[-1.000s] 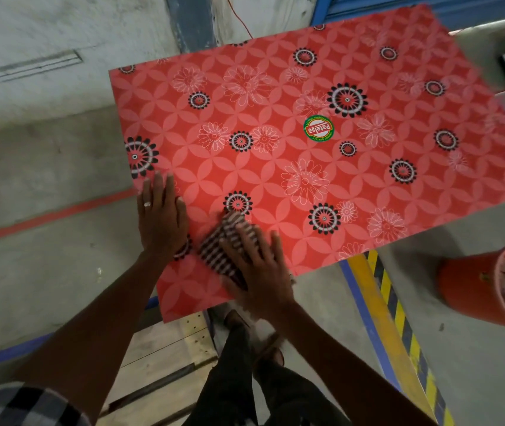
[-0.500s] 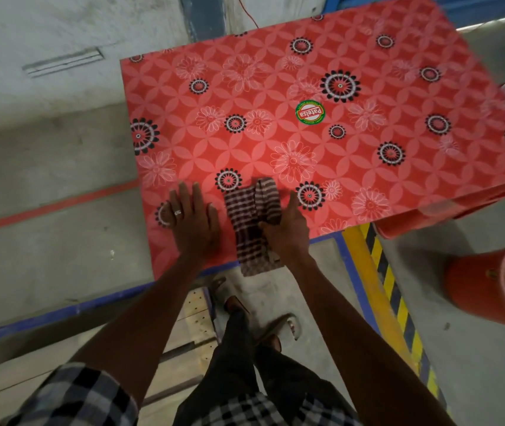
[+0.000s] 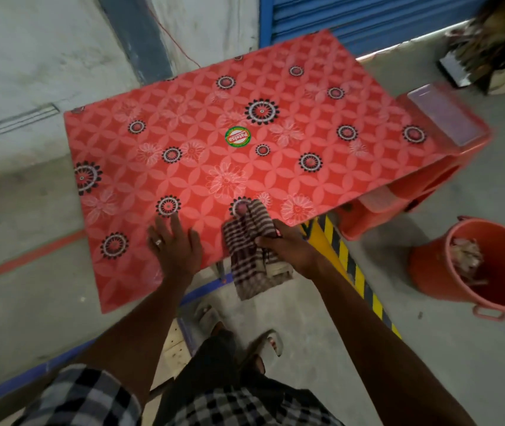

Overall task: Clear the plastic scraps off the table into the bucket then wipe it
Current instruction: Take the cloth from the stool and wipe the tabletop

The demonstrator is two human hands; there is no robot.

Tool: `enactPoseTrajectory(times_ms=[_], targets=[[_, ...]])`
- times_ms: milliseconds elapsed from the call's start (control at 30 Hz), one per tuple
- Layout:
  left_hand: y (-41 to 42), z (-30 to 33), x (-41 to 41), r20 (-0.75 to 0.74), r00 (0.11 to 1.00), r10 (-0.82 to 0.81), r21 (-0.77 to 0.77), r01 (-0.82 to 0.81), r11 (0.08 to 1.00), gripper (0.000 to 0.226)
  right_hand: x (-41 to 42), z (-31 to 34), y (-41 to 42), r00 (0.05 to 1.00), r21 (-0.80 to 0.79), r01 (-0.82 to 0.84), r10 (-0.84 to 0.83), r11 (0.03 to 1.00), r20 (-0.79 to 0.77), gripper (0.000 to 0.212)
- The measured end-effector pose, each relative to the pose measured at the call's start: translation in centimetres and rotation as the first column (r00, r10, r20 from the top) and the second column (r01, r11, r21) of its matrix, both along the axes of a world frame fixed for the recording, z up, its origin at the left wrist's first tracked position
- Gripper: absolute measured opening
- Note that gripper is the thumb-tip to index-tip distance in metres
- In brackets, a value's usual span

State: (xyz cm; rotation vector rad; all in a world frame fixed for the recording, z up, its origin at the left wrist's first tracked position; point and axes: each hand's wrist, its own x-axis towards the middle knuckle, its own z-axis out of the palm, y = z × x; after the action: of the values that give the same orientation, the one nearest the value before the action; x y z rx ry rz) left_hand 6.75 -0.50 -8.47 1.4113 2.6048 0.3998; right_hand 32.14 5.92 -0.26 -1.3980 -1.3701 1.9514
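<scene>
Red table [image 3: 275, 142] | striped cloth [image 3: 246, 238] gripped by right hand [image 3: 288, 249]

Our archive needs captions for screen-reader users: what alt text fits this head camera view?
A person's right hand grips a striped cloth draped over the near edge of a red floral-patterned table, while the left hand rests flat on the tabletop beside it. A red bucket holding pale scraps stands on the concrete floor to the right.
</scene>
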Motion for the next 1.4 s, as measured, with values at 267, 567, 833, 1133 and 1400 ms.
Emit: enactPoseTrajectory(times_ms=[267, 567, 833, 1133, 1400], targets=[[9.3, 4.7, 11.7, 0.058, 0.915, -0.399, 0.124, 0.39, 0.912, 0.059, 10.4, 1.2, 4.2, 0.891, -0.191, 0.351, -0.39, 0.917, -0.233, 0.04], [23.5, 5.0, 24.0, 0.068, 0.827, -0.558, 0.137, 0.547, 0.826, 0.068, 23.4, 1.8, 13.3, 0.837, -0.105, 0.502, -0.513, 0.859, -0.19, 0.033], [34.2, 3.5, 30.9, 0.086, 0.819, -0.568, 0.062, 0.564, 0.823, 0.068, 32.6, 1.3, 25.8, 0.803, -0.148, 0.551, -0.57, 0.821, -0.172, 0.052], [42.1, 3.0, 37.6, -0.012, 0.872, -0.489, 0.028, 0.489, 0.872, 0.064, 40.5, 0.2, 37.4, 0.813, -0.232, 0.512, -0.553, 0.827, -0.18, 0.048], [46.1, 0.4, 43.8, -0.12, 0.957, -0.263, 0.064, 0.272, 0.96, 0.06, 52.9, -3.6, 51.7, 0.904, -0.297, 0.368, -0.414, 0.881, -0.107, 0.054]])
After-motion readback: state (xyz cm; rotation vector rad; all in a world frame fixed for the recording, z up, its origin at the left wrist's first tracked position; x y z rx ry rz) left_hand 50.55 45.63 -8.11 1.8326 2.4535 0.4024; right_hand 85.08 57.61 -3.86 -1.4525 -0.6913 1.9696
